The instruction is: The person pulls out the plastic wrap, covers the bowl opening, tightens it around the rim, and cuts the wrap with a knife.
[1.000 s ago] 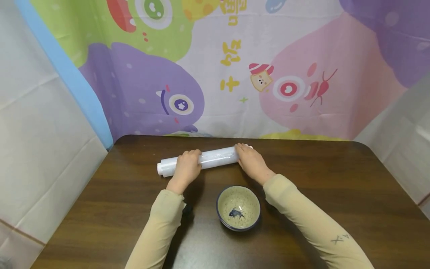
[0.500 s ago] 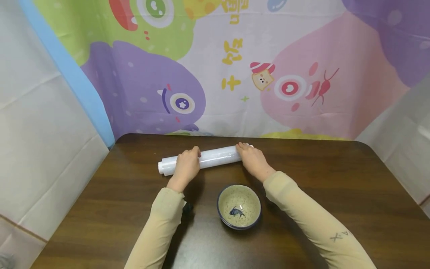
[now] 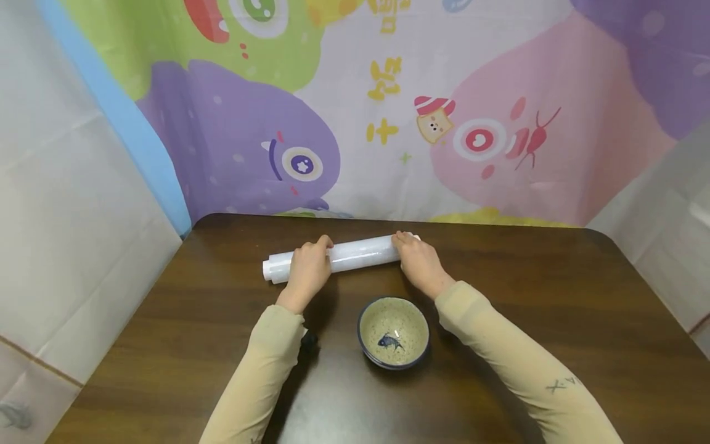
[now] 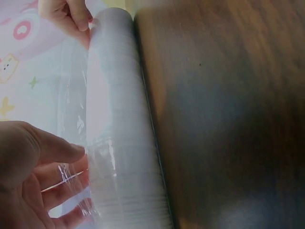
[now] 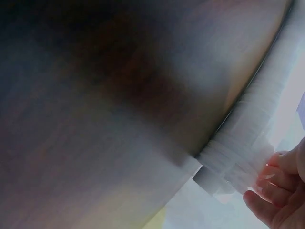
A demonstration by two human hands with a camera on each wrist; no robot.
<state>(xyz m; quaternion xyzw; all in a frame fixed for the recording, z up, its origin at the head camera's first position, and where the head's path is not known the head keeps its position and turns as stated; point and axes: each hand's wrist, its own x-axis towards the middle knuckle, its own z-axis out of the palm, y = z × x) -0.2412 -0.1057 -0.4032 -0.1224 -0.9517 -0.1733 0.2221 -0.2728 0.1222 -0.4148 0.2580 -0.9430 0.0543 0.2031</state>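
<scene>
A roll of cling film (image 3: pixel 360 255) lies near the back of the table, slightly slanted, with a white core end showing at its left. The left hand (image 3: pixel 308 270) is at the roll's left part; in the left wrist view its thumb and fingers (image 4: pixel 66 151) hold clear film standing off the roll's far side. At the roll's right end, the right hand (image 3: pixel 420 263) pinches the film's edge with thumb and fingertips, its fingers (image 5: pixel 274 183) curled. In front of the roll stands a speckled bowl (image 3: pixel 407 330) with a blue rim and a fish drawn inside.
The dark wooden table (image 3: pixel 527 296) has rounded back corners. Behind it hangs a printed cartoon cloth (image 3: pixel 399 185), and a pale wall (image 3: pixel 72 203) stands at the left. A small dark object (image 3: pixel 309 342) shows beside the left wrist.
The left thumb has lifted a little and its fingers have shifted at the film. The right hand stays at the roll's right end. The head view has tilted slightly; the bowl has not visibly moved.
</scene>
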